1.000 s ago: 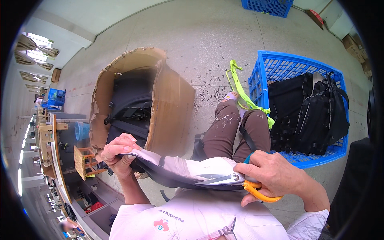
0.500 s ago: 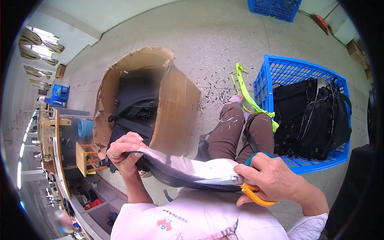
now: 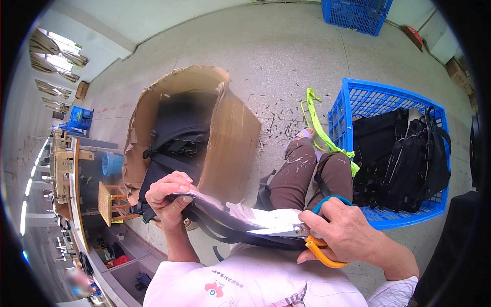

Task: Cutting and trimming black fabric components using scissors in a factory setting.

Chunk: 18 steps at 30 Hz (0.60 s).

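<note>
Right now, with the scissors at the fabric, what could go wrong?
The scissors in the right hand lie along the white-lined fabric, so a stray cut might nick it. Their blades point toward the side of the left hand, so a forward slip could endanger it. The green strip beside the foot might snag it.

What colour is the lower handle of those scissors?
Orange; the scissors' lower handle shows best in the head view.

Both hands curl in grips, well apart
</note>
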### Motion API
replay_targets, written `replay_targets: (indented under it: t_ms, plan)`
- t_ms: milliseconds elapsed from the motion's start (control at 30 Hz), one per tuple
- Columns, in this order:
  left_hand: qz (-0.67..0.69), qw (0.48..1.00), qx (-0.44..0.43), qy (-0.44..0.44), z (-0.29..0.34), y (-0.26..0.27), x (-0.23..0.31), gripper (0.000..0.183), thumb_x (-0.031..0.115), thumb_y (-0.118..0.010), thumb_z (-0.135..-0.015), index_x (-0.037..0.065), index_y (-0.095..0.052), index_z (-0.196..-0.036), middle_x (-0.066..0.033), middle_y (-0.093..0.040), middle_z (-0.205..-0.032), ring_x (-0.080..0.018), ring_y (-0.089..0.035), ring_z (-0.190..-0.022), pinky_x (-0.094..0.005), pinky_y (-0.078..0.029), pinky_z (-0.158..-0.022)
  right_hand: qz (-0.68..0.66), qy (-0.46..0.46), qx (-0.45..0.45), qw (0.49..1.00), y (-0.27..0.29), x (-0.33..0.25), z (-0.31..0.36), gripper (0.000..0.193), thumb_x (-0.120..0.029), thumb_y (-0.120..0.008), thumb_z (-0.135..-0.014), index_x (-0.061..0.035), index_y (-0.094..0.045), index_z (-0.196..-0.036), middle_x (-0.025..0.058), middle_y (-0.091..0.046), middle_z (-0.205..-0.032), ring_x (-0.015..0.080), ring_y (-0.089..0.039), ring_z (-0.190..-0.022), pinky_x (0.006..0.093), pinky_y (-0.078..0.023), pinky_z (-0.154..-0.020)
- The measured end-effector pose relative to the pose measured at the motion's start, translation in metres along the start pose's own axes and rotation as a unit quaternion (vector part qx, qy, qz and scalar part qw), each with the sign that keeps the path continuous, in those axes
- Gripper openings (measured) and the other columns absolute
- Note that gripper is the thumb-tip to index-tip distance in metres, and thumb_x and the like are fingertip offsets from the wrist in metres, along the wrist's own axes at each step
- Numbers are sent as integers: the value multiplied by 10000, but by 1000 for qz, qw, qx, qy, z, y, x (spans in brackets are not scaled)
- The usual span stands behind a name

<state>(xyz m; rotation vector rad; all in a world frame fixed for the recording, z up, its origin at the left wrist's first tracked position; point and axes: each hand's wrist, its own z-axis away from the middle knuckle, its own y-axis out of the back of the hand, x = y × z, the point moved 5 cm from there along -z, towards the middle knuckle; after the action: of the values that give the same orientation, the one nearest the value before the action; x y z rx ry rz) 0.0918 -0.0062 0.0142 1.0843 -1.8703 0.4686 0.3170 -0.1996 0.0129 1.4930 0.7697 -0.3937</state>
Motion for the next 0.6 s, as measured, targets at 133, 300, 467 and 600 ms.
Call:
replay_targets:
  t_ms: [133, 300, 467, 600]
  plan:
    - [0, 1000, 7, 1, 0, 1, -3, 203, 81, -775, -649, 13, -663, -804, -89, -649, -699, -183, -602, -623, -339, -456, -679, 16, 6, -2, 1000, -2, -1, -4, 521, -501, -646, -766, -43, -551, -996, 86, -442, -673, 214, -469, -625, 303, -391, -495]
    - [9, 1000, 2, 2, 0, 0, -3, 199, 63, -770, -646, 3, -657, -798, -98, -645, -695, -186, -601, -624, -337, -457, -672, 36, 18, 2, 999, -6, -1, -2, 521, -499, -639, -772, -30, -552, -981, 82, -440, -655, 209, -463, -611, 297, -386, -499]
    - [12, 1000, -7, 0, -1, -1, -4, 204, 25, -762, -632, -5, -647, -799, -93, -635, -683, -190, -585, -611, -313, -455, -625, 66, 30, 3, 997, -7, -2, -2, 524, -493, -634, -778, -10, -561, -968, 80, -441, -608, 195, -454, -561, 274, -359, -450]
    - [22, 1000, -6, 3, 0, 0, -6, 204, 11, -756, -632, -7, -641, -799, -90, -630, -677, -193, -576, -602, -306, -451, -605, 92, 35, 22, 995, -9, -2, -2, 522, -492, -632, -782, -6, -568, -964, 81, -444, -599, 189, -459, -551, 261, -348, -435]
